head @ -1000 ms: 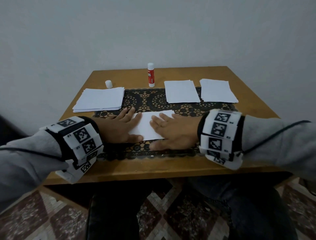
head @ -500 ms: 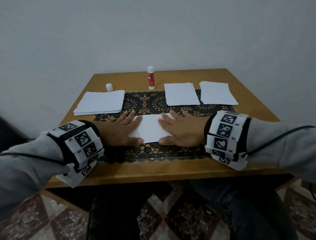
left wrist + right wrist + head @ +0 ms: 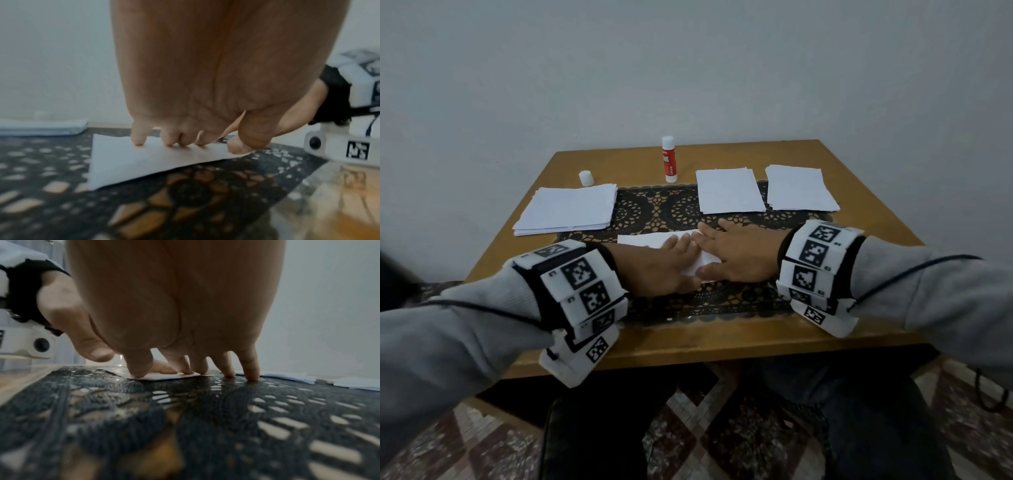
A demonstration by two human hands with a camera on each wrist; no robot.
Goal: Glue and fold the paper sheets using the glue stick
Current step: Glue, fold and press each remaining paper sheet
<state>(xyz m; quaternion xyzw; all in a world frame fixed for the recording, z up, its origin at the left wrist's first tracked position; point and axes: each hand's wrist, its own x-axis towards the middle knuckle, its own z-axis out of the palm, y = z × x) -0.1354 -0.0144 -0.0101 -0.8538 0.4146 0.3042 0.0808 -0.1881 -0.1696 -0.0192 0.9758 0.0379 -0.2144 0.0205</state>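
A folded white paper sheet [image 3: 647, 240] lies on the black lace mat [image 3: 654, 209] in front of me. My left hand [image 3: 678, 263] lies flat on its middle, fingers straight and pressing down. In the left wrist view the fingertips [image 3: 139, 141] and thumb press the sheet [image 3: 127, 162]. My right hand [image 3: 722, 253] presses the sheet's right end with spread fingers. In the right wrist view two fingers [image 3: 248, 369] stand on the mat beside the sheet [image 3: 160, 377]. The red and white glue stick [image 3: 668, 159] stands uncapped at the back. Its white cap [image 3: 586, 178] sits to the left.
A stack of white sheets [image 3: 568, 209] lies at the left of the wooden table [image 3: 688, 342]. Two smaller stacks [image 3: 729, 190] [image 3: 799, 187] lie at the back right. A grey wall rises just behind the table.
My left hand has slid right across the sheet until its fingers are next to the right hand. The sheet's left end now shows. The right hand has barely moved.
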